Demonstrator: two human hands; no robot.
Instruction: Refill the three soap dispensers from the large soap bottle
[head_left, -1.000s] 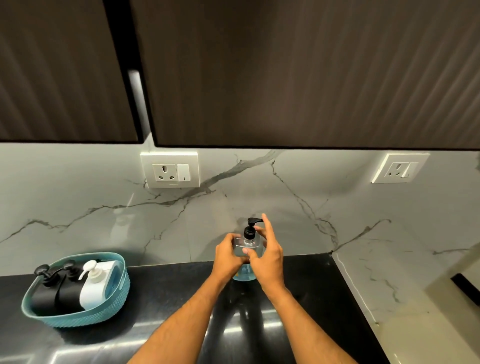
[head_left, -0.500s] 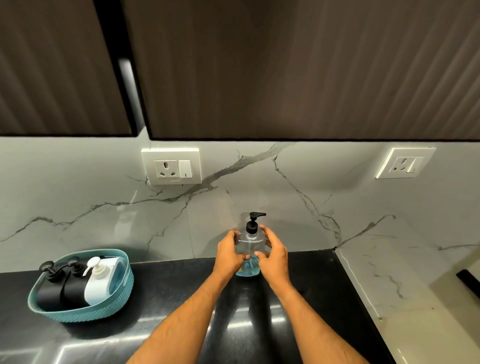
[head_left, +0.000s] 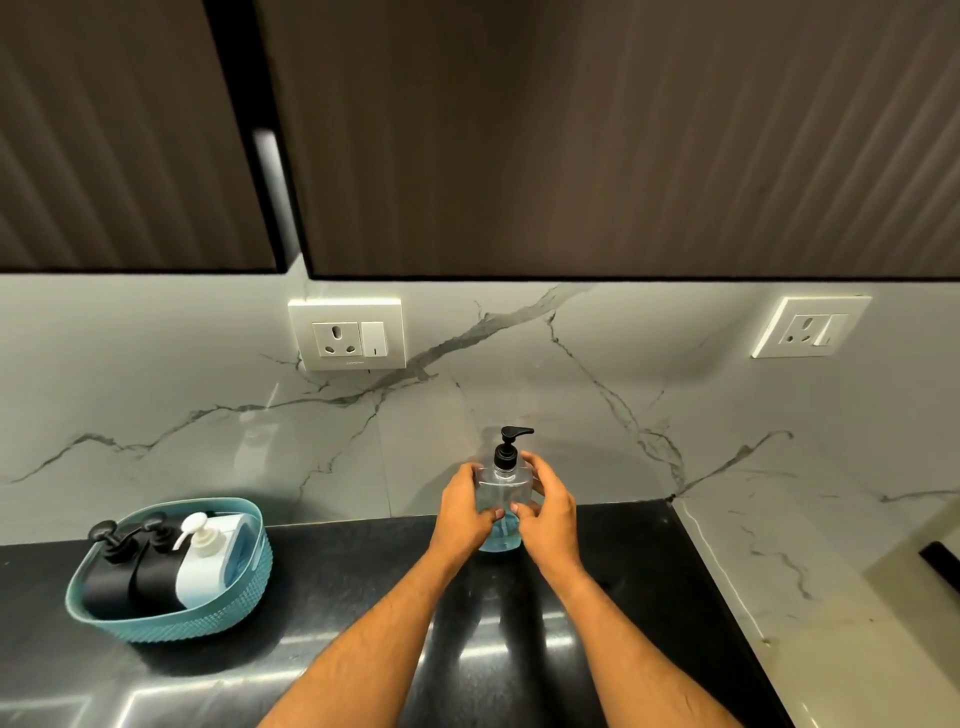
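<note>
A clear soap dispenser (head_left: 503, 486) with a black pump and blue liquid low in it stands on the black counter (head_left: 332, 582) near the back wall. My left hand (head_left: 464, 512) wraps its left side and my right hand (head_left: 550, 512) its right side, fingertips meeting in front. At the left, a teal basket (head_left: 171, 618) holds two black pump dispensers (head_left: 130, 566) and a white pump dispenser (head_left: 200, 564). No large soap bottle is in view.
Dark wall cabinets (head_left: 571, 135) hang low above the marble backsplash. Two wall sockets (head_left: 347, 334) (head_left: 813, 326) sit on the backsplash. The black counter ends at the right against a white marble surface (head_left: 810, 597).
My right hand has come down from the pump head to the bottle's body, so both hands now clasp the dispenser. The pump nozzle now points right.
</note>
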